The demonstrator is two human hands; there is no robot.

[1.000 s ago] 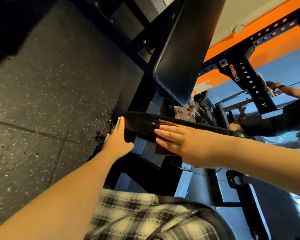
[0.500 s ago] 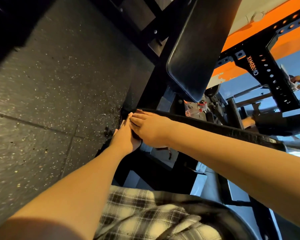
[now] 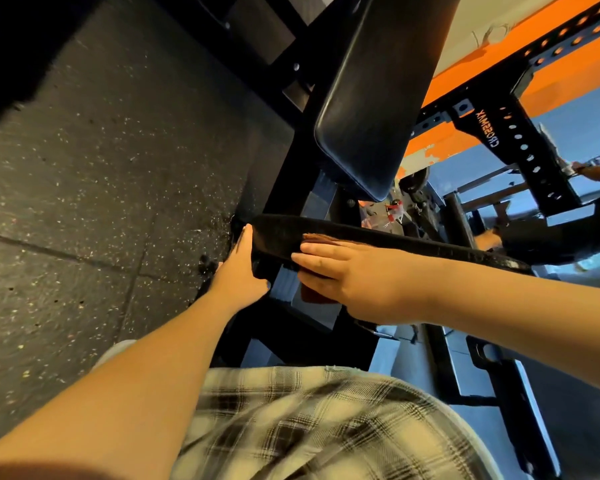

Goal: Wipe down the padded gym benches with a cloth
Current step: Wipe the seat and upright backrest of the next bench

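The cloth (image 3: 315, 295), a thin rust-brown rag, lies folded over the near edge of the seat pad (image 3: 278, 237), close to its left end. The right hand (image 3: 354, 280) presses it there with fingers straight and together; the thumb is hidden. The left hand (image 3: 238, 271), fingers straight, touches the pad's left end, probably bracing it. The cloth looks soft and light, best driven under a flat palm; the pad's vinyl seems smooth, firm and slick. The back pad (image 3: 371, 109) rises behind. White letters on the black rack (image 3: 499, 133), upside down, seem to read CROSSMAX
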